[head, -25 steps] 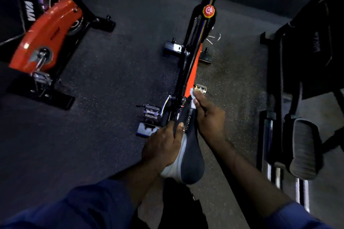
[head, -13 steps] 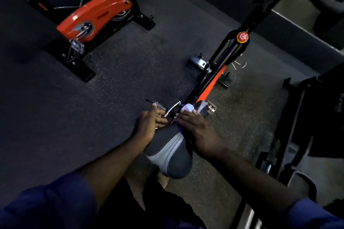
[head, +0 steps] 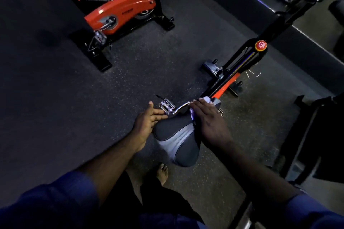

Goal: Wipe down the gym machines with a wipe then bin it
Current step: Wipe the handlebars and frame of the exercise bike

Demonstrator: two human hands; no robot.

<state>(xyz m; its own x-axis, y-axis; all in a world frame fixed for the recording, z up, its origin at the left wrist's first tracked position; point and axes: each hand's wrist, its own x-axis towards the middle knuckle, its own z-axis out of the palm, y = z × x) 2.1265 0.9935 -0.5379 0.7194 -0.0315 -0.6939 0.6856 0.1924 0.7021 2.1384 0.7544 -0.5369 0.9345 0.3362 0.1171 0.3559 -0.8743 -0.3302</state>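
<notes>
A black and grey bike saddle (head: 178, 141) sits in the middle of the view, on an exercise bike with a black and orange frame (head: 226, 80). My right hand (head: 208, 122) lies flat over the saddle's narrow front end and presses a white wipe (head: 206, 99) onto it; the wipe peeks out past the fingertips. My left hand (head: 147, 121) hovers just left of the saddle, fingers straight and spread, holding nothing. A metal pedal (head: 167, 107) shows between the two hands, below the saddle.
A second orange and black exercise bike (head: 121, 13) stands at the upper left on the dark rubber floor (head: 74, 98). Dark machines (head: 316, 135) crowd the right side. A low ledge (head: 279, 29) runs along the back. My bare foot (head: 162, 173) is below the saddle.
My left hand has let go of the saddle's left side and opened beside it. My right hand with the wipe stays at the saddle's nose. The view has swung, shifting the bikes rightward.
</notes>
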